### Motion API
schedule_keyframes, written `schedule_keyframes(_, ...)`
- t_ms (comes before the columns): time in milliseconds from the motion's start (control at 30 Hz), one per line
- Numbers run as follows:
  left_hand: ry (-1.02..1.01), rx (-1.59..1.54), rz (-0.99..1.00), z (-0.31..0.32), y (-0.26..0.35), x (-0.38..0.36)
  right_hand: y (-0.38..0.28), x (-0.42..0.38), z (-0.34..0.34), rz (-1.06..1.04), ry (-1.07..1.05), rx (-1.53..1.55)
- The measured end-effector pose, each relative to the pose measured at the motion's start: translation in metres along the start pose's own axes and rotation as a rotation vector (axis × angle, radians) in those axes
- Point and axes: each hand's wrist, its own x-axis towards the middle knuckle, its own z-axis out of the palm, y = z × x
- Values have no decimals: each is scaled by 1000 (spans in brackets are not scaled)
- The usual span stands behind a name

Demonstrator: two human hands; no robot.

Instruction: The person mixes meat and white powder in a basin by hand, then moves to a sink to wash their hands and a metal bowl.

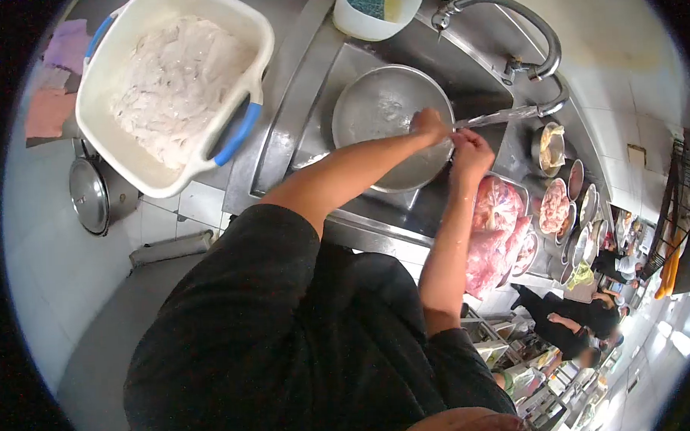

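Note:
A wide metal bowl point(390, 88) rests in the steel sink with a little water in it. My left hand point(431, 126) is over the bowl's right side, its fingers curled in; what they hold, if anything, is hidden. Close beside it, at the bowl's rim, my right hand point(472, 150) has its fingers pinched together beneath the stream of water point(501, 117). I cannot make out anything between them. The stream runs from the faucet point(555, 98) toward both hands.
A white tub point(267, 40) of pale, wet food stands left of the sink point(292, 118). Bagged raw meat point(498, 240) lies on the right, near several bowls of food. A white container point(346, 22) holds a green scouring pad. Other people point(569, 318) work farther right.

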Motion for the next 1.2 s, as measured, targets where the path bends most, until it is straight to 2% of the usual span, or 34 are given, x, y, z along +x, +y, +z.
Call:
schedule_keyframes(67,-17,93,155,3,-3,-10,-10,22,-4,-126,-102,28)
schedule_keyframes(100,-10,86,174,18,-9,-9,-22,32,-1,75,-211,207)
schedule_keyframes(133,2,81,189,31,-13,-9,-28,44,1,-5,-275,-76)
schedule_keyframes(167,-79,180,261,20,-6,-19,-11,64,7,155,-333,216)
schedule_keyframes(200,-159,283,326,8,0,-29,8,92,3,-23,-404,88)
schedule_keyframes(233,-178,251,374,19,-6,-25,-21,97,1,-111,-354,-278)
schedule_keyframes(267,-196,222,422,27,-18,-21,-23,108,-1,-329,-222,-380)
schedule_keyframes(300,-250,231,368,-3,-8,-36,12,152,5,-607,28,-538)
schedule_keyframes(333,-303,236,315,-34,7,-54,-13,151,9,-332,16,-673)
schedule_keyframes(367,-181,208,261,-38,6,-61,-7,159,13,-592,291,-851)
schedule_keyframes(400,-59,182,211,-43,4,-64,-13,162,14,-602,276,-819)
schedule_keyframes(433,-156,198,246,-78,17,-79,-16,159,17,-646,299,-843)
schedule_keyframes(467,-130,207,296,-92,15,-81,-8,172,23,-592,306,-837)
schedule_keyframes(500,-106,219,345,-103,13,-84,-13,167,23,-724,286,-794)
schedule_keyframes(533,-85,233,397,-114,11,-87,-18,164,24,-718,275,-753)
schedule_keyframes(567,-39,210,393,-125,10,-92,-46,139,26,-592,270,-659)
schedule_keyframes(633,52,174,408,-151,10,-98,16,192,32,-783,548,-608)
schedule_keyframes(667,92,177,456,-166,10,-98,-46,155,24,-284,393,-379)
schedule_keyframes(700,126,178,506,-180,9,-99,8,211,25,-94,444,-219)
schedule_keyframes(733,150,173,556,-190,8,-102,-4,208,28,12,513,-228)
schedule_keyframes(767,239,110,544,-193,2,-96,-17,198,22,93,342,-75)
schedule_keyframes(800,256,174,528,-212,9,-104,-27,188,21,82,288,104)
schedule_keyframes(867,274,280,509,-256,39,-140,22,221,2,-330,64,-695)
schedule_keyframes(967,290,-81,345,-306,52,-173,17,147,31,-37,-137,-33)
schedule_keyframes(1000,292,-99,389,-321,44,-175,13,119,49,65,-199,188)
schedule_keyframes(1067,290,-148,453,-344,24,-182,5,55,72,131,-357,198)
schedule_keyframes(1133,364,-72,491,-369,7,-197,3,8,88,51,-488,22)
schedule_keyframes(1167,376,-111,478,-378,-3,-203,-32,-31,89,216,-473,192)
schedule_keyframes(1200,377,-146,464,-383,-13,-209,-43,-53,94,167,-463,85)
